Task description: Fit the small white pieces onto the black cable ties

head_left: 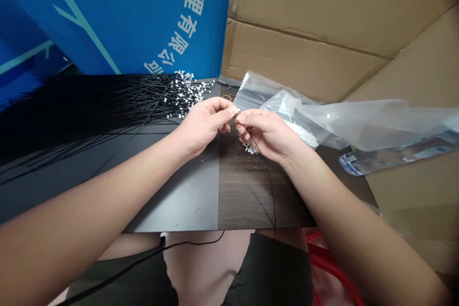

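Note:
Above the table my left hand [204,124] pinches a tiny white connector [237,111] between thumb and forefinger. Close beside it, my right hand [267,135] is closed on a thin black wire [271,181], which hangs down over the front edge of the table. The fingertips of both hands nearly meet at the connector; whether the wire end sits inside it is too small to tell. Several loose white connectors [250,148] lie under my right hand. To the left spreads a thick bundle of black wires [89,100], with white connectors [184,93] on their ends.
Behind my right hand lies a clear plastic bag [303,133] holding white pieces. More clear plastic [376,122] stretches right. A blue printed panel [143,14] and cardboard [308,5] stand at the back. The table's front edge [172,230] is close to my legs.

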A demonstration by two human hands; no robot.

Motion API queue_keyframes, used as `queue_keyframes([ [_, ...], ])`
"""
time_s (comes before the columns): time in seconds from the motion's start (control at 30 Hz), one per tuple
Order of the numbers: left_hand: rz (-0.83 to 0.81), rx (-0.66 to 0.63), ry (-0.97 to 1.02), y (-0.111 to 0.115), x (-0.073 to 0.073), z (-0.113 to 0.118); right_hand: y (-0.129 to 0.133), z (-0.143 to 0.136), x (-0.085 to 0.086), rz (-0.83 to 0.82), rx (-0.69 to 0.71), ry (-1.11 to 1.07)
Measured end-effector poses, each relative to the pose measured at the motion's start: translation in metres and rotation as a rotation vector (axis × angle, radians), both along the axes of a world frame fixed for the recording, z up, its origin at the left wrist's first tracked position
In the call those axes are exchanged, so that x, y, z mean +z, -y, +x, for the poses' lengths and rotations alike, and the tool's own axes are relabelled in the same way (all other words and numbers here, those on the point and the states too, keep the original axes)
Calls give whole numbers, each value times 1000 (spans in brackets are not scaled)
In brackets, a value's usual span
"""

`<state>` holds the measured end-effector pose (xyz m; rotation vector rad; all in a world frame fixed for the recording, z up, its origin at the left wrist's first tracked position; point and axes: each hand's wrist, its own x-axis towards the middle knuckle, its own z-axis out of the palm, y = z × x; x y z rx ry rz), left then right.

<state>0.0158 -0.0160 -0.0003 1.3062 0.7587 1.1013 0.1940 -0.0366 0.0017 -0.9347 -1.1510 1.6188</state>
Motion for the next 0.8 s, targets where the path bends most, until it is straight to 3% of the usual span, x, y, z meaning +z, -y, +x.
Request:
queue_keyframes([
  [0.37, 52, 29, -28, 0, 1, 0, 0, -1, -1, 11, -25, -22],
  [0.8, -5, 43, -37, 1, 3, 2, 3, -5, 1, 90, -152, 131],
])
